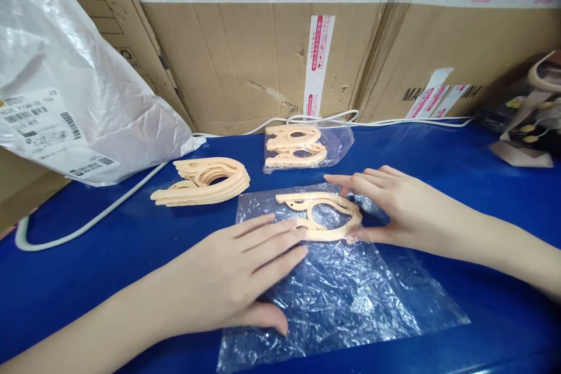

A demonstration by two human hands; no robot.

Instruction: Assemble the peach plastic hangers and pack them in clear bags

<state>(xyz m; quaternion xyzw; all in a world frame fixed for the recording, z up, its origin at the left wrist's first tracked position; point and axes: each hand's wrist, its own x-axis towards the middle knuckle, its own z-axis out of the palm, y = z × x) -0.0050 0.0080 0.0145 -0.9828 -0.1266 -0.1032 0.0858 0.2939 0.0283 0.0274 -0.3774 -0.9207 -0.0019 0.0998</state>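
Note:
A beige folded hanger (335, 235), seemingly a plastic folding one, lies at the far end of a clear plastic bag (350, 298) spread on the blue table. My left hand (236, 272) rests flat on the bag with fingers stretched, the fingertips touching the hanger's lower left end. At the hanger's right end, my right hand (385, 207) has its thumb and fingers apart, the thumb at the lower right of the hanger. A stack of similar hangers (205, 184) lies to the left. Behind it, more hangers (293, 146) sit wrapped in clear plastic.
Cardboard boxes (245, 64) with printed tape stand along the back of the blue table (109, 228). A white plastic parcel bag (109, 99) leans at the left. A white cable (109, 205) runs around the left side and back. Some decorative object (521, 128) stands at the right.

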